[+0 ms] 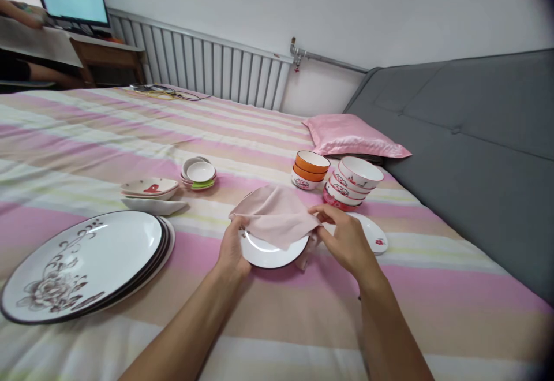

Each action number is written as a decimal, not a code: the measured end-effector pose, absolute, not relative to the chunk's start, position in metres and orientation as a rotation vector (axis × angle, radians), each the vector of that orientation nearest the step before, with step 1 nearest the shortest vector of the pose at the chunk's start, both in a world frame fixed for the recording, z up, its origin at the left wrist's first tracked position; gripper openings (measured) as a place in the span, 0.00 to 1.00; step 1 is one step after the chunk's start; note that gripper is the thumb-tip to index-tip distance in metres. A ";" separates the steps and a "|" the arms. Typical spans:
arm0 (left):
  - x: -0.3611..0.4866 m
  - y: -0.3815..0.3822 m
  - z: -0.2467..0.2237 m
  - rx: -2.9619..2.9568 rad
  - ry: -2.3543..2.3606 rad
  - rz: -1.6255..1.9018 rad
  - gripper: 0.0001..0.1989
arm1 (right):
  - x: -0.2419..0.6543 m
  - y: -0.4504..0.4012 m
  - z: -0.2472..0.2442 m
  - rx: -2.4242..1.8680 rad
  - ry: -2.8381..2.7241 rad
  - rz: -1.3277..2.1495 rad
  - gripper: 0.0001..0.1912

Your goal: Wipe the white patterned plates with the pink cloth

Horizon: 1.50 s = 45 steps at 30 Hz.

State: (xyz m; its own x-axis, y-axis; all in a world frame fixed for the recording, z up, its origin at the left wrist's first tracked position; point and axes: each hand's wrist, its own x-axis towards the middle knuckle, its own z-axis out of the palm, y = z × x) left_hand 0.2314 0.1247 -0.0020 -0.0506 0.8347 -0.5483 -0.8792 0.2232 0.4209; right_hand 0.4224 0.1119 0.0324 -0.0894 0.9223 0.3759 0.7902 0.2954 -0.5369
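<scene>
In front of me a white plate (272, 254) with a dark rim is held above the bed. A pale pink cloth (277, 213) is draped over much of its top and hangs past its right edge. My left hand (234, 248) grips the plate's left side, thumb on top at the cloth's edge. My right hand (341, 236) pinches the cloth between thumb and fingers at the plate's right. Another white plate (374, 235) with a small red flower lies partly hidden behind my right hand.
Large oval plates (90, 260) are stacked at left, near boat-shaped dishes (149, 187) and small bowls (200, 172). Orange bowls (310, 164) and white-pink bowls (357, 176) stand in stacks behind my right hand. Beyond are a pink pillow (352, 134), a grey headboard (459, 115) and a person's arm (21, 12).
</scene>
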 end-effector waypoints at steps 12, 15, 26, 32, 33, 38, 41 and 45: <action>0.226 0.129 -0.012 0.108 0.748 1.539 0.17 | 0.409 0.071 0.060 -1.507 -2.141 0.202 0.10; 0.225 0.130 -0.012 0.069 0.770 1.543 0.17 | 0.410 0.060 0.062 -1.470 -2.432 0.527 0.09; 0.231 0.127 -0.012 0.040 0.928 1.577 0.12 | 0.406 0.097 0.034 -1.618 -1.648 0.635 0.28; 0.238 0.120 -0.007 0.151 0.828 1.562 0.16 | 0.377 0.122 -0.010 -1.420 -1.436 0.779 0.23; 0.239 0.119 -0.007 0.175 0.807 1.557 0.16 | 0.374 0.123 -0.013 -1.390 -1.357 0.767 0.21; 0.245 0.114 -0.006 0.228 0.767 1.513 0.16 | 0.369 0.125 -0.010 -1.279 -1.138 0.718 0.18; 0.246 0.113 -0.005 0.261 0.785 1.457 0.17 | 0.373 0.126 -0.005 -1.218 -1.119 0.712 0.19; 0.246 0.110 -0.006 0.344 0.812 1.399 0.19 | 0.381 0.128 -0.005 -1.193 -1.113 0.761 0.21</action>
State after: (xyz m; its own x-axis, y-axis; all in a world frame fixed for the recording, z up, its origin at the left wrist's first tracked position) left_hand 0.2457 0.1104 -0.0063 -0.0361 0.9536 -0.2990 -0.7324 0.1783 0.6571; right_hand 0.3810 0.1283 -0.0045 0.3117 0.9146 0.2576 0.0910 0.2411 -0.9662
